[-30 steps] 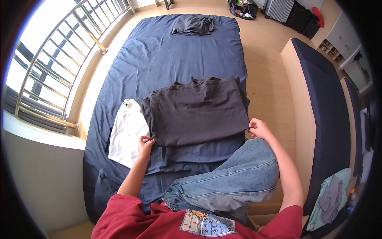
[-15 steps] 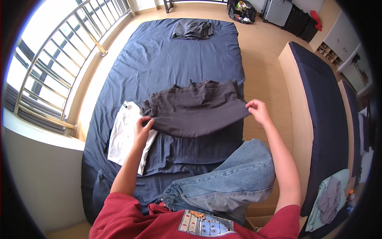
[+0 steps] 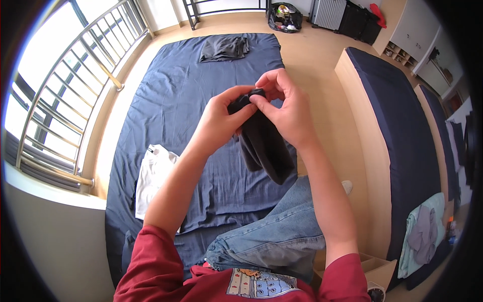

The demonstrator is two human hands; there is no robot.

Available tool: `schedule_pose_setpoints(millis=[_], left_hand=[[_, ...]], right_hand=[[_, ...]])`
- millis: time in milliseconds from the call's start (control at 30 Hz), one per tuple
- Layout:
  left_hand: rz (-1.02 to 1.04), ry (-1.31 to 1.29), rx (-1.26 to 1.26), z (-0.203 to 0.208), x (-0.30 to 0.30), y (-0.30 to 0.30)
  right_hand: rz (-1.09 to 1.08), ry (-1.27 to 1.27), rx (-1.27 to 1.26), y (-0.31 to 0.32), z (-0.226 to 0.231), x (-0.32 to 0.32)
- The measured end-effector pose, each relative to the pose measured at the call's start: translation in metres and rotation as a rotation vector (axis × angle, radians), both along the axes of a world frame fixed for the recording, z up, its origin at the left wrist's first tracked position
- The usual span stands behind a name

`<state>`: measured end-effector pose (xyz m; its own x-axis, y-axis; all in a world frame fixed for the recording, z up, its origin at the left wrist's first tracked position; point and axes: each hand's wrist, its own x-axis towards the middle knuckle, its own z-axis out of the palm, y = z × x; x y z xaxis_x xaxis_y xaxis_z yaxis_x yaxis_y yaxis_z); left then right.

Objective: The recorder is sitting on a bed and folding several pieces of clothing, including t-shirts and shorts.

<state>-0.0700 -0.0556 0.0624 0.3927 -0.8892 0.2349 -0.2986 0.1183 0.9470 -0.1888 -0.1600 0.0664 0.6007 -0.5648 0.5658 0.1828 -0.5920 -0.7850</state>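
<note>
both hands are up over the bed (image 3: 191, 103), on the side of its right edge, and both hold one dark garment (image 3: 266, 148). the left hand (image 3: 215, 122) has its fingers bent round the bunched upper end, its thumb pressing on the cloth. the right hand (image 3: 289, 111) pinches the same end just beside it, thumb against curled fingers, so the two hands nearly meet. from this grip the dark garment hangs in a narrow, doubled length, its lower end slanting toward the bed's right edge; whether that end touches the sheet, i cannot tell.

a white garment (image 3: 151, 176) lies by the bed's left edge, partly hidden behind the left forearm. well apart from it, a folded pile of dark clothes (image 3: 224, 49) sits near the far edge. the person's leg in blue jeans (image 3: 266, 236) is bent across the near right corner.

past the right edge, across the wooden floor (image 3: 319, 100), stands a long mattress with a navy cover (image 3: 402, 126); a pale teal cloth (image 3: 408, 256) and a grey cloth (image 3: 423, 234) lie together by its near end. beyond the bed's far edge are a black bag (image 3: 285, 21) and, near it, a silver suitcase (image 3: 327, 14).
</note>
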Motion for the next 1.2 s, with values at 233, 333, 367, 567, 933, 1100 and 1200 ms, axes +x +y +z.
schedule_pose_setpoints(millis=[233, 333, 367, 567, 933, 1100, 1200], left_hand=[[0.006, 0.688, -0.071, -0.04, 0.01, 0.0], [0.107, 0.743, -0.167, -0.04, 0.01, -0.001], [0.104, 0.743, -0.164, -0.041, 0.009, -0.001], [0.216, 0.664, -0.253, -0.041, 0.002, 0.001], [0.454, 0.574, -0.26, -0.043, 0.045, 0.031], [0.322, 0.645, -0.053, -0.063, 0.049, 0.044], [0.28, 0.854, -0.024, -0.063, 0.048, 0.043]], right_hand=[[0.147, 0.112, -0.185, -0.01, -0.04, -0.038], [0.309, 0.274, -0.008, -0.007, -0.05, -0.058], [0.331, 0.295, 0.088, -0.005, -0.052, -0.061], [0.292, 0.554, -0.175, 0.012, -0.051, -0.063], [-0.278, 0.437, -0.367, -0.027, -0.06, -0.06], [-0.411, 0.156, -0.401, -0.022, -0.031, -0.064], [-0.385, 0.2, -0.385, -0.028, -0.031, -0.067]])
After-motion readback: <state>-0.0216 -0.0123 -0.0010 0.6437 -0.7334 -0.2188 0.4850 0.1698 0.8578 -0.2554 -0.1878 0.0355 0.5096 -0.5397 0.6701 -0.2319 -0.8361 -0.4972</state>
